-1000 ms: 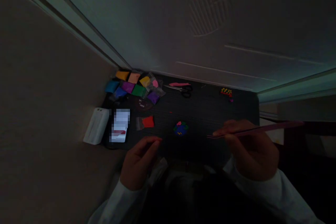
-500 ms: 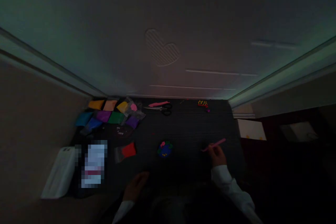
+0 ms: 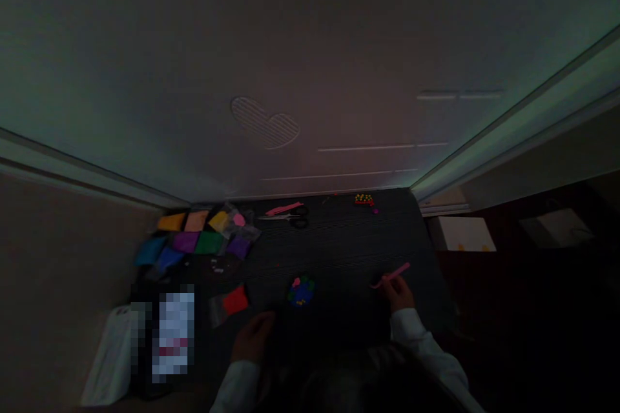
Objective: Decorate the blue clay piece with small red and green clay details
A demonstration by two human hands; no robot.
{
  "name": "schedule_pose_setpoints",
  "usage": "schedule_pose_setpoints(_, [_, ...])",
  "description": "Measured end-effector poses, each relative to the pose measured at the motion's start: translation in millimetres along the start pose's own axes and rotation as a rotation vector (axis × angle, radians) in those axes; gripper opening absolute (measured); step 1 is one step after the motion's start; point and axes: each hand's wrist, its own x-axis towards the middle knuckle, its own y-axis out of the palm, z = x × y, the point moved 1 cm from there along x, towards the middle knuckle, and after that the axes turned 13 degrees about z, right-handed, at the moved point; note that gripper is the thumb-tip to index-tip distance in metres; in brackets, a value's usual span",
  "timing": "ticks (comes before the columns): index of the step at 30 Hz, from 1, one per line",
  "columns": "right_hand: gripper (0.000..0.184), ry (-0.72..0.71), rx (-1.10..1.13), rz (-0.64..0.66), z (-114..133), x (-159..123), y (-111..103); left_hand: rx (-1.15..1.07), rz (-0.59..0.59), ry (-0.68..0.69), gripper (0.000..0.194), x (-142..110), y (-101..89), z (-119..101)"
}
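Observation:
The scene is very dark. My right hand (image 3: pixel 398 292) is closed round a thin pink stick tool (image 3: pixel 392 275), held just above the dark table (image 3: pixel 339 245) at the right. My left hand (image 3: pixel 252 337) rests low at the table's near edge with fingers curled; nothing shows in it. Between the hands lies a small round clay piece (image 3: pixel 301 290), blue and green with pink and yellow bits. A red clay packet (image 3: pixel 231 302) lies left of it, just ahead of my left hand.
Several coloured clay packets (image 3: pixel 194 242) are heaped at the back left. Scissors (image 3: pixel 289 218) and a pink strip (image 3: pixel 283 208) lie at the back, small yellow and red beads (image 3: pixel 364 199) at the back right. A white box (image 3: pixel 109 364) and a blurred sheet (image 3: pixel 172 335) sit at the left.
The camera lifted away from the table and tilted up, so hands and objects look smaller and lower. My right hand lowered the pink tool toward the table. My left hand drew back to the near edge.

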Motion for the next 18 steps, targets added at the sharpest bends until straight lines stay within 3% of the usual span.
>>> schedule_pose_setpoints(3, [0.029, 0.025, 0.030, 0.002, 9, 2, 5, 0.087, 0.070, 0.130, 0.025, 38, -6.1, -49])
schedule_pose_setpoints(5, [0.030, 0.040, 0.046, 0.006, 15, 5, 9, 0.142, 0.113, 0.234, 0.026, 67, 2.5, -95])
schedule_pose_setpoints(8, [0.030, 0.055, 0.064, 0.022, 23, 13, 18, 0.242, 0.106, 0.379, 0.027, 103, 35.6, -165])
schedule_pose_setpoints(11, [0.029, 0.076, 0.069, 0.051, 27, 19, 26, 0.352, 0.030, 0.433, 0.027, 122, 75.9, -214])
schedule_pose_setpoints(14, [0.028, 0.101, 0.058, 0.079, 26, 23, 29, 0.436, -0.065, 0.405, 0.028, 128, 103.2, -235])
schedule_pose_setpoints(18, [0.028, 0.107, 0.038, 0.091, 22, 23, 27, 0.500, -0.139, 0.327, 0.029, 131, 117.2, -235])
